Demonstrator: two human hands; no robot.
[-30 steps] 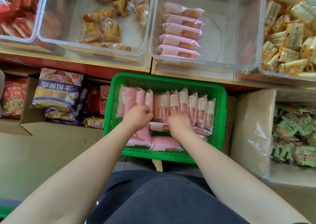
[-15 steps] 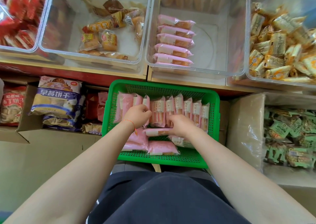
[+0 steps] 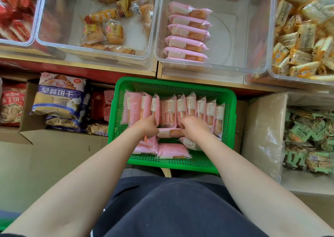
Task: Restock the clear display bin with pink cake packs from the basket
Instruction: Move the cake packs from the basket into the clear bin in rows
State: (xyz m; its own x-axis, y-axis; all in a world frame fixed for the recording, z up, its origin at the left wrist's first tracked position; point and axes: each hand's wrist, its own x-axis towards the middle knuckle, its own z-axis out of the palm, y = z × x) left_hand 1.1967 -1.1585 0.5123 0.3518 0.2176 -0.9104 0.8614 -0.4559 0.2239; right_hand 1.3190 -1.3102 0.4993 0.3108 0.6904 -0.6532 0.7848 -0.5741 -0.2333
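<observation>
Wood-edged shelf [image 3: 198,77] spans the 12 o'clock side, carrying four clear bins side by side: red packs bin [image 3: 16,16] at 10, yellow bun bin [image 3: 95,28] at 11, pink cake bin [image 3: 213,37] at 12 to 1, yellow wafer bin [image 3: 305,37] at 2. Pink packs [image 3: 188,32] are stacked along that bin's left side.

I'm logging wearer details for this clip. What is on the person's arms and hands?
Both forearms are bare, with no sleeves in view and no gloves. The left hand has a thin orange-red string bracelet at the wrist. The right hand shows no bracelet, watch or ring.
</observation>
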